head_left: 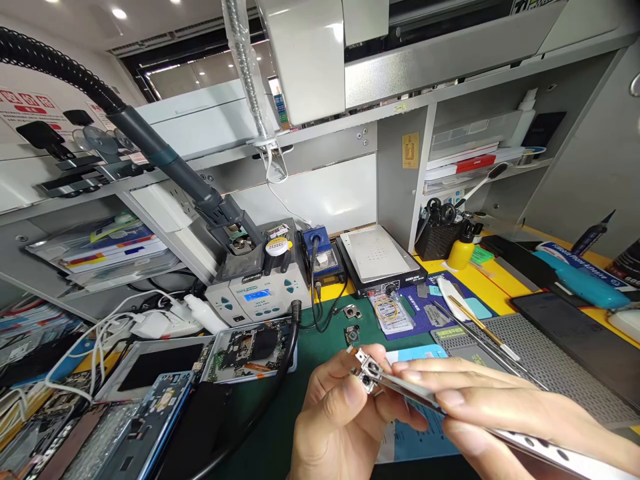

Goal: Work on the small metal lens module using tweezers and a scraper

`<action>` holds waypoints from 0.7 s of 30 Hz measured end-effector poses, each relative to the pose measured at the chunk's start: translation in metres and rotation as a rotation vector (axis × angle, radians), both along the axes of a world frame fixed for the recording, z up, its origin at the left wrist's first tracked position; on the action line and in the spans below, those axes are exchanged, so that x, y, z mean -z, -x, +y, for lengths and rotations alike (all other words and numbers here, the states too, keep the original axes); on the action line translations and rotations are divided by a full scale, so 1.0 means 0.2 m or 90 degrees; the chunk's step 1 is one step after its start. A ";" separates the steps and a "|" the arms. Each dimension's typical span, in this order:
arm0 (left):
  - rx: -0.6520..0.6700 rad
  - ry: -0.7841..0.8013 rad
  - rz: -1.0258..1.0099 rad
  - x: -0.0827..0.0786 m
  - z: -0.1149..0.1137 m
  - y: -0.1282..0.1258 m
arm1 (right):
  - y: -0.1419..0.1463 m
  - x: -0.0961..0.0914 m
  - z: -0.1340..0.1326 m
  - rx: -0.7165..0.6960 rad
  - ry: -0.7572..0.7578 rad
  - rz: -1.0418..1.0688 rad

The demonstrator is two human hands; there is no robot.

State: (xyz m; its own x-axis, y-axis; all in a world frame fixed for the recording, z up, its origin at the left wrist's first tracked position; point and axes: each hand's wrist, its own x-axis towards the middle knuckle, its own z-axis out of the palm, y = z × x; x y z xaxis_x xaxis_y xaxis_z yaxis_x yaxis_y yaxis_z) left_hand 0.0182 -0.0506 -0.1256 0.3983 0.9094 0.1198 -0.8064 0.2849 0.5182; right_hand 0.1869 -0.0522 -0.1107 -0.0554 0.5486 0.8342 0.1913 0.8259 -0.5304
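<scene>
My left hand [340,420] pinches a small metal camera module [367,375] between thumb and fingers, low in the middle of the view. Coming in from the right, my right hand [500,417] grips metal tweezers [415,393] whose tips touch that module. Both hands hover over the green mat [320,347]. Two more small metal parts [353,323] lie on the mat just beyond the hands. A blue card [415,353] lies under the hands.
An opened phone with its board [245,350] and other phone shells [150,400] lie at left. A soldering station [260,293], a hot plate [377,257], a tool cup [443,233] and a yellow bottle [460,252] stand behind. A grey mat with tools [530,353] is at right.
</scene>
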 end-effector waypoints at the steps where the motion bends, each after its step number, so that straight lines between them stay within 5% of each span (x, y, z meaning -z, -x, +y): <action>1: 0.000 0.004 0.000 0.00 0.00 0.00 | 0.00 0.00 0.00 -0.003 0.001 0.000; 21: 0.031 0.019 0.057 0.04 0.02 0.03 | -0.04 -0.06 0.02 -0.042 -0.033 -0.071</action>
State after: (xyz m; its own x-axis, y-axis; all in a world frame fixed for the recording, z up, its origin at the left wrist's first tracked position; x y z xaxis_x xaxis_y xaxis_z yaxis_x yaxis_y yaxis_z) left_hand 0.0122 -0.0462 -0.1333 0.4494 0.8916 0.0552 -0.7419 0.3381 0.5790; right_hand 0.1958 -0.0490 -0.0993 -0.1846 0.4967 0.8480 0.1911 0.8645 -0.4648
